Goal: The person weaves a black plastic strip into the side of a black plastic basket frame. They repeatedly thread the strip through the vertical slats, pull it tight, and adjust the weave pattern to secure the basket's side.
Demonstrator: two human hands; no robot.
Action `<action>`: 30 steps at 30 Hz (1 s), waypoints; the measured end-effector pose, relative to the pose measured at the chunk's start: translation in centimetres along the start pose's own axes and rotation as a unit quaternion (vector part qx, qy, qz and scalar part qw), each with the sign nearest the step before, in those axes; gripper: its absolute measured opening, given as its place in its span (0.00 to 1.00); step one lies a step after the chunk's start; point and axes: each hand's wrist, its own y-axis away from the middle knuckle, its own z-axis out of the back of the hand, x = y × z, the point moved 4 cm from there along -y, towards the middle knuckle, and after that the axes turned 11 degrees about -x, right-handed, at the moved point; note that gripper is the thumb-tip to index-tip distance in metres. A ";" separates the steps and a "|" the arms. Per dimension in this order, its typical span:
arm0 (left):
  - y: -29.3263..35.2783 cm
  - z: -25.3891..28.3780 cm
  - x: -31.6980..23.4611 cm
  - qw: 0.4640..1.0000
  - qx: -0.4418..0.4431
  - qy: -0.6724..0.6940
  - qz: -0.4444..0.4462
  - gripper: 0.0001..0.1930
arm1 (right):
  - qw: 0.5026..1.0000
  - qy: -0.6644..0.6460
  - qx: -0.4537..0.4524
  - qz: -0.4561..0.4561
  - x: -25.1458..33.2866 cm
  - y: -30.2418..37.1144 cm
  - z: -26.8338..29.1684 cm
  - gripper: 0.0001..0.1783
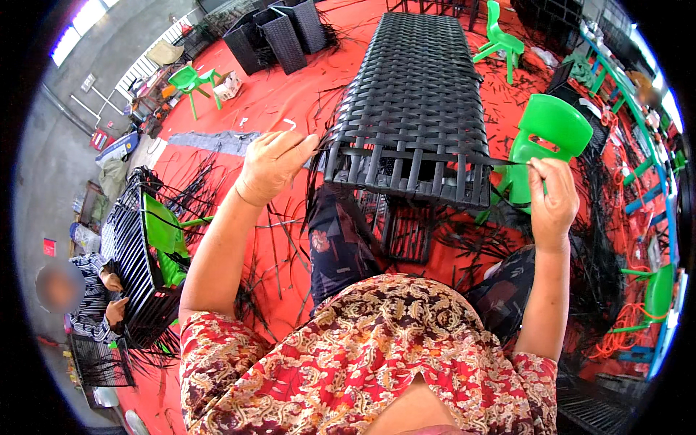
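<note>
A black wicker panel or seat [413, 80], woven from flat strips, stands before my knees. Its near edge shows a row of bare upright bars with open gaps. My right hand [554, 199] pinches the end of a flat black strip [507, 163], which runs taut from the right corner of that near edge. Beside the left corner is my left hand [275, 165], raised with thumb and fingers pressed together. Dark thin strands lie by its fingertips, but I cannot make out what it grips.
A green plastic chair [554, 127] stands close behind my right hand. Black strip scraps litter the red floor covering [283, 94]. At left, another person [90, 290] handles a black slatted frame [138, 254]. Woven black boxes [283, 40] stand farther back, and a blue-green rack [641, 130] lines the right.
</note>
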 end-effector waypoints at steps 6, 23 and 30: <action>2.6 -0.6 0.3 0.986 -0.045 0.096 0.130 0.12 | 0.985 -0.088 0.131 -0.074 3.4 -1.1 0.0 0.11; 0.6 -2.1 -0.6 0.945 -0.004 0.249 0.213 0.10 | 0.903 -0.084 0.418 0.060 8.2 -6.8 -6.4 0.07; -1.4 -2.8 -1.6 0.711 0.152 0.448 0.520 0.09 | 0.907 0.040 0.375 0.187 9.6 -6.6 -5.9 0.08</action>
